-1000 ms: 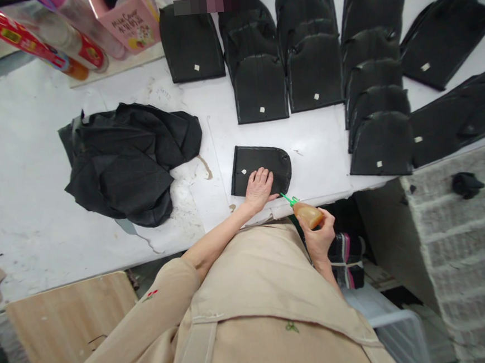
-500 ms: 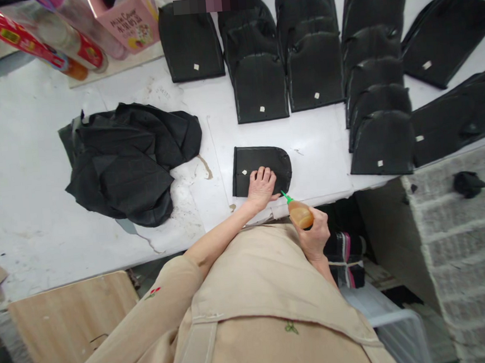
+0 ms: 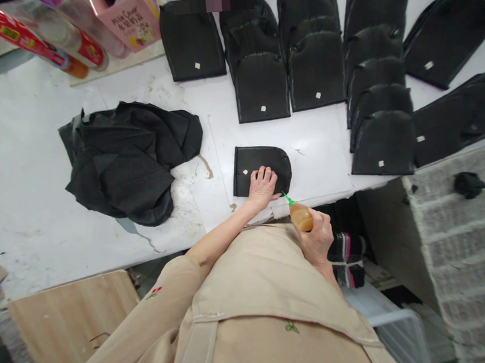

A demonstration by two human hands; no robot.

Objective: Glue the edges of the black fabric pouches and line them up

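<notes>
A flat black piece (image 3: 252, 161) with one rounded end and a small white tag lies near the front edge of the white table (image 3: 28, 181). My left hand (image 3: 262, 186) presses down on its near edge, fingers bent. My right hand (image 3: 317, 238) is wrapped round a small amber squeeze bottle (image 3: 301, 216) with a green nozzle. The nozzle tip points at the piece's near right corner, just beside my left hand.
Several more black pieces (image 3: 315, 69) lie in overlapping rows at the back and right. A heap of black fabric (image 3: 125, 160) sits to the left. A pink box (image 3: 133, 19) and bottles (image 3: 46, 40) stand at the back left. A wooden board (image 3: 69, 324) lies below left.
My right hand has brought the bottle left and closer, so its nozzle now sits at the piece's corner. My left hand's fingers have curled on the piece.
</notes>
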